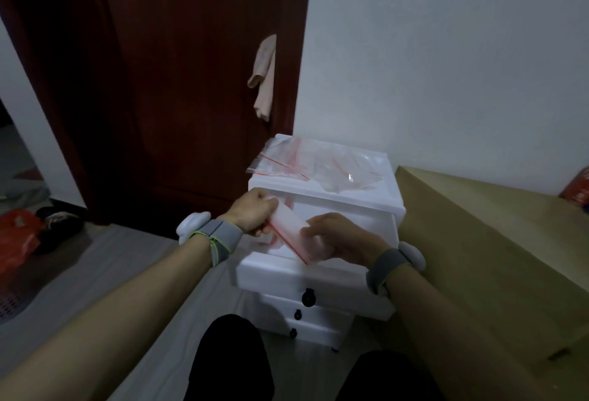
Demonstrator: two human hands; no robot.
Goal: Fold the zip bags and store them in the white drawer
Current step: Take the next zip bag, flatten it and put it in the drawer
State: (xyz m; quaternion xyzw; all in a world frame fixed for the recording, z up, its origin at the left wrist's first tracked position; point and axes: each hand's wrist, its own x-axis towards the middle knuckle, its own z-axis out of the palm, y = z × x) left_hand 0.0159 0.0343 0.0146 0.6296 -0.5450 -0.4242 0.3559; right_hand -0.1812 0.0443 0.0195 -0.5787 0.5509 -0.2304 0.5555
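clear folded zip bag (288, 228) (red-edged) pinched between left hand (255, 214) and right hand (338, 238).

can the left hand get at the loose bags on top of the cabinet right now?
Probably not at once: the left hand is pinching the folded bag along with the right hand. The path up to the loose bags looks clear.

I can read no text, label, brand, number or sign anywhere in my head view. The red item (578, 188) at the right edge, behind the far corner of the cardboard box (497, 241), carries some lighter marks, but they are too blurred for me to make out. The zip bags (318, 163) on the top of the white drawer unit (322, 279) bear only red seal lines, and the folded zip bag (293, 230) I hold shows no print.
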